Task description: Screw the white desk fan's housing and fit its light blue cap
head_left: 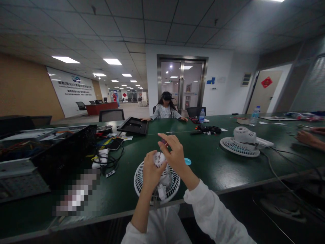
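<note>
A white electric fan (141, 179) lies with its round grille down on the green table, close to the front edge. My left hand (151, 171) is wrapped round the white motor housing (159, 158) at the back of the fan. Above it, my right hand (174, 150) pinches the dark reddish handle of a screwdriver (163, 140). The screwdriver's thin shaft points down into the top of the housing; whether its tip sits in a screw cannot be made out. A small light-blue round lid (187, 161) lies just right of the fan.
An open computer case (50, 152) fills the left side, with cables and a black tray (134, 126) beyond. A second white fan (241, 142) lies to the right, its cord trailing. A person (165, 109) sits opposite; another person's hands (311, 137) are at far right. Bottles (255, 116) stand behind.
</note>
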### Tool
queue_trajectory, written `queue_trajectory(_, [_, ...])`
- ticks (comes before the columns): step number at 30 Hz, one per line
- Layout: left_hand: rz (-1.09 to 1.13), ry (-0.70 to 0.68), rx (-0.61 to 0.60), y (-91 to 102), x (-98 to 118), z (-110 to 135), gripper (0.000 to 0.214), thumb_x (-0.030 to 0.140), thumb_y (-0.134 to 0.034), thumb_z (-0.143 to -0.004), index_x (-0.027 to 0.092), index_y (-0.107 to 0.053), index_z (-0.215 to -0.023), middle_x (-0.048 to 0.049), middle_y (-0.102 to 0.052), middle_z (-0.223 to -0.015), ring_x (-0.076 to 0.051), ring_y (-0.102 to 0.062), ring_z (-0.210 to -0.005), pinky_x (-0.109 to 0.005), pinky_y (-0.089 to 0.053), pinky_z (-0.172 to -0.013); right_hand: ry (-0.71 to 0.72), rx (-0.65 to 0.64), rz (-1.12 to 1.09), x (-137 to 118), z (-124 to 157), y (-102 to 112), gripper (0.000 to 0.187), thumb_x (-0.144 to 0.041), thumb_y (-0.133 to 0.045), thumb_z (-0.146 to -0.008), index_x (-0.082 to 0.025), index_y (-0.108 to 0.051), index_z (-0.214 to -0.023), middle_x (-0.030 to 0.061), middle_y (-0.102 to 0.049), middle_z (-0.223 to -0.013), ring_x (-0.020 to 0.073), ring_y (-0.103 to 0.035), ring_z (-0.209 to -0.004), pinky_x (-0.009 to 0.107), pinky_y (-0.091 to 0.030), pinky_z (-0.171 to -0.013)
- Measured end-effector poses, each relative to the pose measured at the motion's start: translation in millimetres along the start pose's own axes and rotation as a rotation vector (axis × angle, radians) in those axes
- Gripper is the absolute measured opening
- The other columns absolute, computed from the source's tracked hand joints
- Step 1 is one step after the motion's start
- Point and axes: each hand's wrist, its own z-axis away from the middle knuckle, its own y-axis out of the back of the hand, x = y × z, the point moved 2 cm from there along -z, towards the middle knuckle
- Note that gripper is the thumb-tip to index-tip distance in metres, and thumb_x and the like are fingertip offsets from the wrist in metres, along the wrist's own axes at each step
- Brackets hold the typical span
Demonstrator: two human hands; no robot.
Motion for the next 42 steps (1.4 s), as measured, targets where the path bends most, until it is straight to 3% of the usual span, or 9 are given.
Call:
queue_trajectory(4, [-0.002, 0.002, -0.004, 0.1, 0, 0, 0.042, 0.025, -0.065, -0.069, 0.017, -0.051, -0.107, -0.0078, -0.057, -0.106, -0.024, -0.053, -0.102, -0.043, -0.042, -0.091, -0.009, -0.053, -0.068, 1, 0, -1, 0.037, -0.019, -0.044, -0.089, -0.025, -0.054, -0.124, 0.0041, -0.067, -0.097, 0.0159, -0.059, -0.086, 0.031, -0.049, -0.077])
queue_trajectory(9, [-0.004, -0.008, -0.003, -0.2, -1, 0, 0.042, 0.026, -0.065, -0.069, 0.017, -0.051, -0.108, -0.0084, -0.057, -0.106, -0.025, -0.053, -0.102, -0.044, -0.042, -0.091, 0.028, 0.000, 0.003, -1, -1, 1, 0.028, -0.025, -0.053, -0.086, -0.022, -0.062, -0.113, 0.0040, -0.067, -0.085, 0.0166, -0.056, -0.074, 0.033, -0.048, -0.074])
queue_trajectory(15, [-0.005, -0.008, 0.003, -0.2, -1, 0, 0.041, 0.025, -0.065, -0.068, 0.018, -0.052, -0.106, -0.0074, -0.058, -0.104, -0.025, -0.054, -0.101, -0.043, -0.042, -0.090, 0.008, -0.072, -0.080, 0, 1, 1, 0.039, -0.019, -0.043, -0.089, -0.025, -0.051, -0.127, 0.0034, -0.068, -0.096, 0.0154, -0.058, -0.083, 0.031, -0.049, -0.077])
queue_trajectory(20, [-0.010, 0.003, -0.004, 0.0, 0, 0, 0.041, 0.027, -0.065, -0.069, 0.017, -0.051, -0.107, -0.0082, -0.057, -0.106, -0.024, -0.053, -0.101, -0.043, -0.043, -0.089, 0.059, -0.018, -0.021, 0, 2, 1, 0.032, -0.024, -0.051, -0.087, -0.024, -0.058, -0.119, 0.0044, -0.068, -0.091, 0.0163, -0.058, -0.079, 0.032, -0.049, -0.077])
queue_trajectory(25, [0.000, 0.006, -0.011, 0.0, 0, 0, 0.040, 0.025, -0.064, -0.070, 0.018, -0.052, -0.106, -0.0072, -0.057, -0.104, -0.025, -0.053, -0.101, -0.044, -0.042, -0.090, 0.018, -0.090, -0.061, 2, 3, 1, 0.041, -0.020, -0.041, -0.090, -0.025, -0.048, -0.130, 0.0036, -0.068, -0.095, 0.0161, -0.059, -0.087, 0.031, -0.049, -0.079])
queue_trajectory(30, [-0.001, 0.000, -0.001, -0.8, -1, 1, 0.041, 0.025, -0.065, -0.069, 0.019, -0.051, -0.107, -0.0067, -0.056, -0.106, -0.024, -0.053, -0.102, -0.044, -0.042, -0.092, 0.043, -0.020, 0.047, 4, 3, 2, 0.034, -0.026, -0.050, -0.088, -0.024, -0.057, -0.121, 0.0048, -0.068, -0.090, 0.0170, -0.057, -0.076, 0.033, -0.049, -0.076])
queue_trajectory(36, [-0.018, 0.004, 0.005, -0.8, -2, 1, 0.042, 0.025, -0.065, -0.069, 0.018, -0.051, -0.108, -0.0076, -0.057, -0.107, -0.024, -0.053, -0.102, -0.043, -0.042, -0.092, 0.066, -0.083, 0.040, 2, 3, 4, 0.045, -0.019, -0.040, -0.090, -0.023, -0.043, -0.135, 0.0042, -0.068, -0.091, 0.0173, -0.057, -0.084, 0.032, -0.049, -0.080])
queue_trajectory(42, [-0.036, 0.004, 0.017, 0.0, -2, 1, 0.043, 0.027, -0.066, -0.069, 0.018, -0.051, -0.108, -0.0076, -0.057, -0.107, -0.024, -0.054, -0.102, -0.043, -0.043, -0.092, 0.022, 0.013, 0.073, 10, 7, 6, 0.036, -0.024, -0.048, -0.088, -0.021, -0.055, -0.123, 0.0075, -0.068, -0.101, 0.0166, -0.060, -0.077, 0.030, -0.050, -0.074])
